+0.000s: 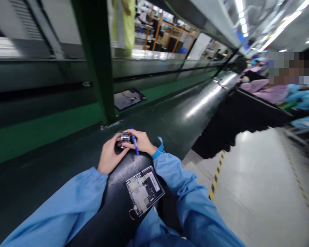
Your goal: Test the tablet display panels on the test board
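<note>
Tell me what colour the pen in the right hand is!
Blue: the slim blue pen shows best in the head view.

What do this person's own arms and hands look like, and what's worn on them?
Both arms are in loose, light-blue, faintly striped coat sleeves, the left sleeve and the right sleeve, gathered at the wrists. The left hand and right hand are bare, with no gloves. A blue wrist strap with an upturned tab circles the right wrist.

The head-worn camera looks forward and down, rolled sideways, close above the hands (pixel 110 157).
</note>
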Motion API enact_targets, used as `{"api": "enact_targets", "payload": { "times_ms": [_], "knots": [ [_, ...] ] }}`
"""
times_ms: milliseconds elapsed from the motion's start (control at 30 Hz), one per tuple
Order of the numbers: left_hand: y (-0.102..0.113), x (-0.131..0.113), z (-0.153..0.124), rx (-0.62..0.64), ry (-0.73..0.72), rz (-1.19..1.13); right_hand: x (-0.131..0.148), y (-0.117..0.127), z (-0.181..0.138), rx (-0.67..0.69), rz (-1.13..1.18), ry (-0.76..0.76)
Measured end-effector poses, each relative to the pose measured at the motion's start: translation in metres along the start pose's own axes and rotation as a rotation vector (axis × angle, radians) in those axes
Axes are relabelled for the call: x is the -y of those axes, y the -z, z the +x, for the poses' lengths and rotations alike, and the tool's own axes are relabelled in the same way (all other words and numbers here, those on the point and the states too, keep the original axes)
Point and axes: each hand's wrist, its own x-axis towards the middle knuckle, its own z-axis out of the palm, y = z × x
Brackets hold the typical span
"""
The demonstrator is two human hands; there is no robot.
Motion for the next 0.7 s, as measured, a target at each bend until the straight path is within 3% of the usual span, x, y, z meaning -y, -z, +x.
{"api": "enact_targets", "payload": {
  "times_ms": [200,433,700],
  "knots": [
    [0.0055,0.0052,-0.0003,0.043,0.095,0.115,0.0030,-0.0038,0.0001,0.068,-0.047,-0.012],
    [0.0104,0.0001,-0.0026,0.042,0.159,0.090,0.0052,0.0015,0.0017,0.158,0.012,0.047],
    [0.0107,0.0051,-0.0009,0.063,0.125,0.099,0.0105,0.0007,0.0004,0.138,-0.004,0.044]
  ]
}}
